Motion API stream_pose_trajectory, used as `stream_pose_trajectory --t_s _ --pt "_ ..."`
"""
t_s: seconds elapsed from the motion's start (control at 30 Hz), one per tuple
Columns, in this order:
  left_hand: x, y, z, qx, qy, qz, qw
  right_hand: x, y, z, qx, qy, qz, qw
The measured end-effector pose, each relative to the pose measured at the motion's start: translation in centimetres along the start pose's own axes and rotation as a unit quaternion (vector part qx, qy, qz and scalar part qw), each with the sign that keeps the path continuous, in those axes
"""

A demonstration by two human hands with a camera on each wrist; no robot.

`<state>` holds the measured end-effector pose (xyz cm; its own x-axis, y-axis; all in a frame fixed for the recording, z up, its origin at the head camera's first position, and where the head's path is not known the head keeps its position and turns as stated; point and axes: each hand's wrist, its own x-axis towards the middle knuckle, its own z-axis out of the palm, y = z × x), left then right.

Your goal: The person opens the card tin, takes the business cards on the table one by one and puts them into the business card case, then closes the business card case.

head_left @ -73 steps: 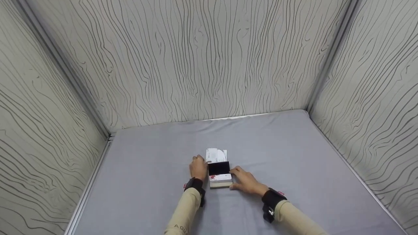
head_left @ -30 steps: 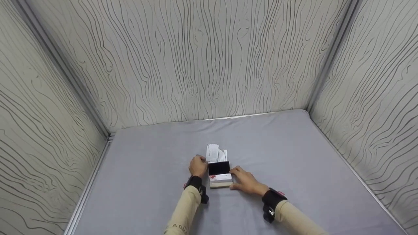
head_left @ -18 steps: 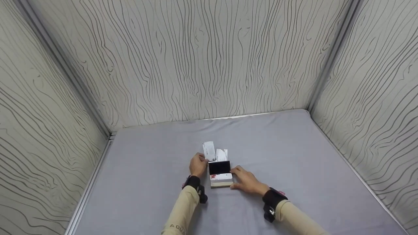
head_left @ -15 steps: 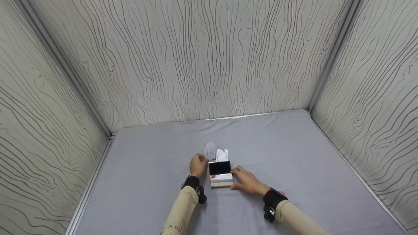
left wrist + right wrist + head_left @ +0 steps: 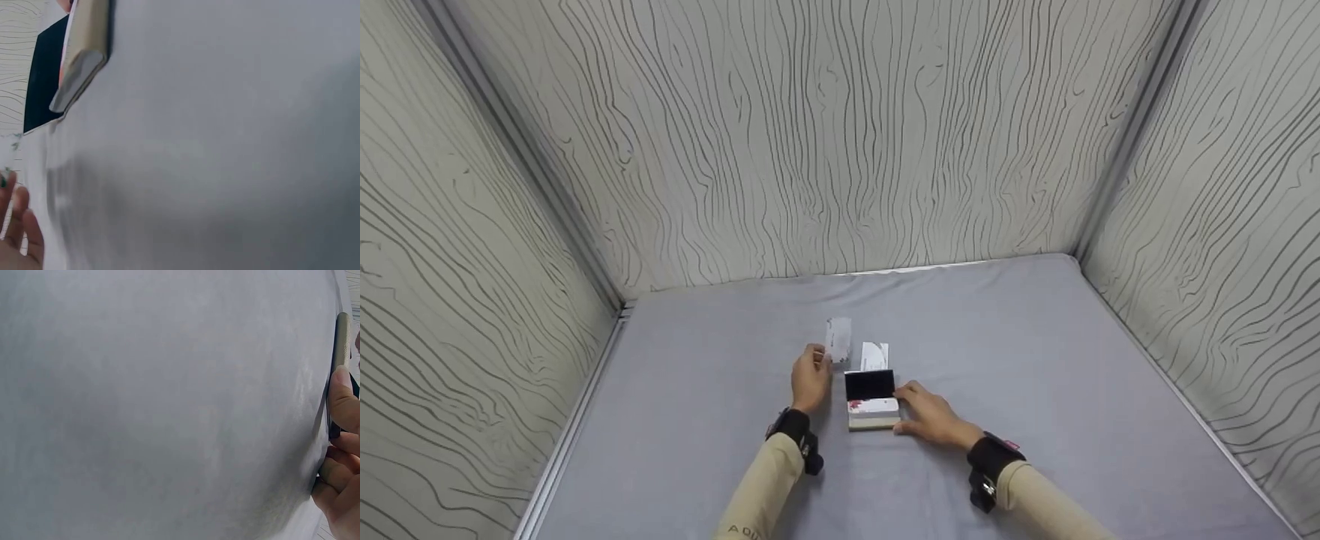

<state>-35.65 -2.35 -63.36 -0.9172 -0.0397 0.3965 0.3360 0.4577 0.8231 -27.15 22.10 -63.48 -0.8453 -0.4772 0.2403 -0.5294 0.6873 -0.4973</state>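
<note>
A business card case [image 5: 873, 423] lies open on the grey cloth, its black inner lid [image 5: 870, 385] tipped back. Inside it sits a stack of white cards [image 5: 873, 406] with a red print at one corner. My left hand [image 5: 810, 379] pinches a white card [image 5: 838, 339] by its near edge, off to the left behind the case. Standing behind the lid is another white card [image 5: 874, 355] with a grey curved print. My right hand [image 5: 931, 417] holds the case at its right end, thumb [image 5: 342, 396] on the front edge, fingers by the lid.
A grey cloth [image 5: 720, 420] covers the table, slightly creased along its back edge. Panels with a wood-grain line pattern [image 5: 840, 150] enclose the back and both sides, with grey metal posts [image 5: 1140, 135] at the corners.
The left hand's card has parted from the card behind the lid and moved left and away from the case. My right hand keeps its hold on the case.
</note>
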Motion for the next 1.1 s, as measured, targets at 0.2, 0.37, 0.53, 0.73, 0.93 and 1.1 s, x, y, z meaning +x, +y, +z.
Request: stream_pose_trajectory --t_s 0.2,0.37,0.53,0.73,0.93,1.1 --pt "-0.5 0.2 -1.0 -0.015 -0.051 0.021 0.9984 -0.1 -0.2 -0.2 0.009 -0.003 0.003 1.0000" --pt "-0.9 0.5 -1.3 -0.021 -0.103 0.041 0.9936 -0.1 -0.2 -0.4 0.003 0.003 -0.004 1.0000" --pt "-1.6 0.4 -1.2 -0.037 -0.142 0.062 0.9873 0.0 -0.3 -0.3 0.005 0.001 -0.006 1.0000" --pt "-2.3 0.0 -1.0 -0.032 -0.193 0.056 0.9791 0.1 -0.3 0.0 0.013 -0.002 0.004 0.9999" --pt "-2.5 -0.3 -1.2 -0.016 -0.209 0.069 0.9753 0.0 -0.4 -0.1 0.013 -0.001 0.016 0.9998" --pt "-2.8 -0.4 -1.3 -0.005 -0.211 0.098 0.9726 0.1 -0.4 0.1 0.011 0.001 0.024 0.9997"
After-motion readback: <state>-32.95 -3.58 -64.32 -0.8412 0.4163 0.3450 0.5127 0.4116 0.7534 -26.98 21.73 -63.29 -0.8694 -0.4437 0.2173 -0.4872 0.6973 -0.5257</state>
